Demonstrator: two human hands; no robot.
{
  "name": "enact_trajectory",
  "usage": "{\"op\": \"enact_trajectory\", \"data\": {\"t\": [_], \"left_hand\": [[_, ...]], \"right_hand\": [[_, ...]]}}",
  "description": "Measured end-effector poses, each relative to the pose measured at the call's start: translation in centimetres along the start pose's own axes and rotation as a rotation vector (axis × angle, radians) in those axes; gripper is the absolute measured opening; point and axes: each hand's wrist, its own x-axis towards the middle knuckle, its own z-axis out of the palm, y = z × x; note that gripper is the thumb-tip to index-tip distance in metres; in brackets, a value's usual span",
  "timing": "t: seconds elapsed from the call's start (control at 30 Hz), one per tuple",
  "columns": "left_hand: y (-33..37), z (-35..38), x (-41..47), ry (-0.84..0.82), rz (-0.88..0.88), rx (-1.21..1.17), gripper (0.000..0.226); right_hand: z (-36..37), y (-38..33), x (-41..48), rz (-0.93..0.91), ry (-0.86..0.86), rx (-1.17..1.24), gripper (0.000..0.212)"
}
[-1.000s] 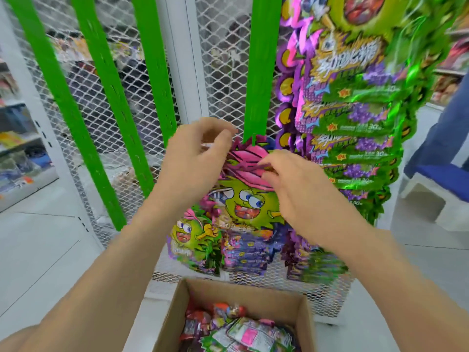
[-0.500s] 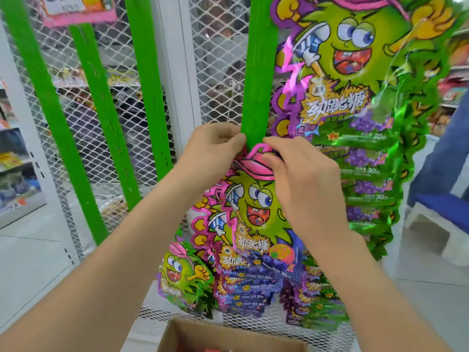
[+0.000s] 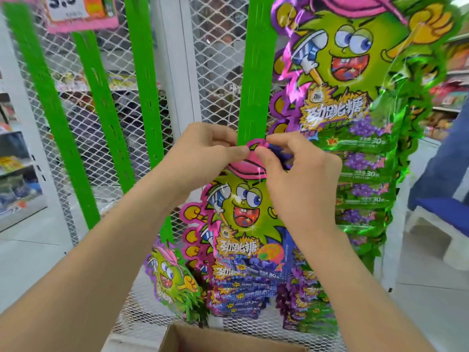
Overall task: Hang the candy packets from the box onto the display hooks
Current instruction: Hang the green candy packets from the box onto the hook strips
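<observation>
A shop aisle, with a white mesh panel (image 3: 215,72) carrying a green strip (image 3: 256,72). Fingertips (image 3: 238,152) of the left hand (image 3: 203,153) and the thumb tip (image 3: 264,158) of the right hand (image 3: 299,174) pinch the pink top tab of a packet (image 3: 241,207) from either side, holding it against the strip. The hook is hidden behind them. More packets (image 3: 355,97) hang beside and below, and the box (image 3: 203,339) sits underneath. The step in hand looks like threading the tab's hole. Next it probably needs a small push onto the hook, then letting go.
</observation>
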Motion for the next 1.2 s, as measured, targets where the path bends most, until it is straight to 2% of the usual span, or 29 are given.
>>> {"op": "enact_trajectory", "data": {"t": [0.1, 0.17, 0.3, 0.43, 0.5, 0.67, 0.8, 0.87, 0.93, 1.07, 1.2], "left_hand": [[-0.5, 0.1, 0.3, 0.011, -0.046, -0.018, 0.036], [-1.0, 0.2, 0.3, 0.006, -0.041, -0.037, 0.02], [-1.5, 0.3, 0.0, 0.006, 0.007, -0.021, 0.02], [-1.7, 0.6, 0.0, 0.013, 0.049, -0.064, 0.016], [-1.7, 0.6, 0.0, 0.005, 0.052, -0.077, 0.014], [-1.4, 0.3, 0.4, 0.012, 0.024, -0.072, 0.027], [-1.5, 0.0, 0.8, -0.039, -0.007, -0.114, 0.029], [-1.2, -0.3, 0.7, -0.068, -0.041, -0.151, 0.04], [-0.8, -0.6, 0.6, -0.086, -0.07, -0.148, 0.047], [-0.2, -1.2, 0.6, -0.101, -0.097, -0.079, 0.023], [0.0, -1.5, 0.6, -0.111, -0.08, 0.023, 0.024]], "right_hand": [[0.0, 0.3, -0.3, -0.039, -0.071, -0.071, 0.016], [0.0, 0.5, -0.9, -0.047, -0.148, -0.112, 0.017], [0.2, 1.1, -2.3, -0.021, -0.261, -0.164, 0.018], [0.2, 1.0, -2.9, -0.029, -0.212, -0.052, 0.019], [0.1, 0.6, -3.1, -0.068, -0.179, -0.03, 0.026], [-0.4, 0.6, -4.1, -0.233, -0.128, -0.042, 0.011], [-0.4, 0.2, -4.8, -0.253, -0.135, 0.016, 0.013], [-0.5, -0.1, -4.1, -0.26, -0.099, 0.029, 0.013], [-0.7, -0.1, -3.1, -0.243, -0.057, 0.017, 0.013], [-0.4, -0.2, -2.2, -0.094, -0.037, 0.003, 0.014], [-0.2, -0.8, -1.6, -0.051, 0.007, 0.0, 0.013]]}}
